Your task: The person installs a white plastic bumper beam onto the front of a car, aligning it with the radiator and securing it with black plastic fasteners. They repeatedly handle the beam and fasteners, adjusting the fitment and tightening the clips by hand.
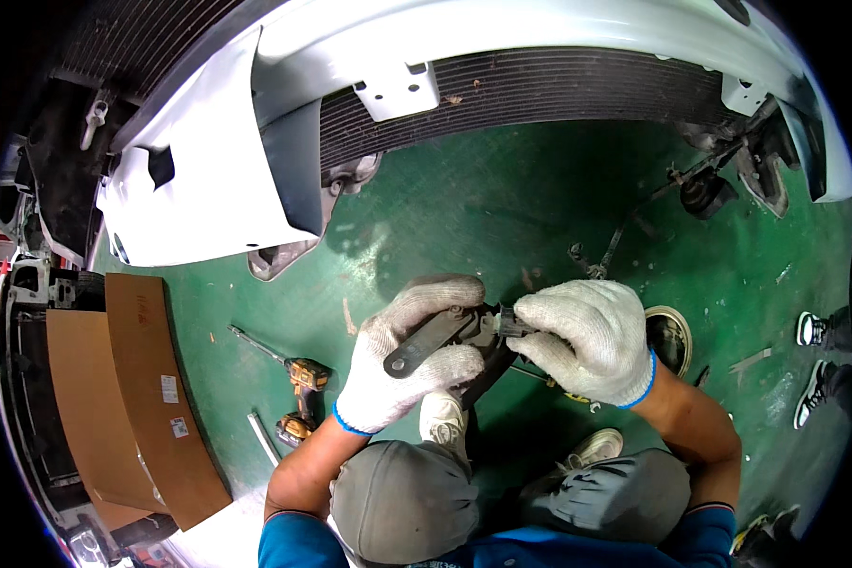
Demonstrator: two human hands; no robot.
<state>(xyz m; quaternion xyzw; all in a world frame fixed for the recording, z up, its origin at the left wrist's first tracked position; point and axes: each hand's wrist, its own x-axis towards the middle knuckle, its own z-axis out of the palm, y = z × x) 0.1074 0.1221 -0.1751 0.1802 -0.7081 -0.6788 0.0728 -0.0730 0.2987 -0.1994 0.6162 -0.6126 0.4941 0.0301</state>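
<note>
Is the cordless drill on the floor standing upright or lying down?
Lying down: the cordless drill shows its side, handle and bit along the floor.

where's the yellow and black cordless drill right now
In the head view, the yellow-and-black cordless drill lies on the green floor, left of the person's white-gloved left hand and right of the brown cardboard box.

Two white labels (168, 389) are affixed to the brown cardboard box (134, 379); print too small to read. Faint reddish lettering (143, 310) noted near the box's upper end.
</note>
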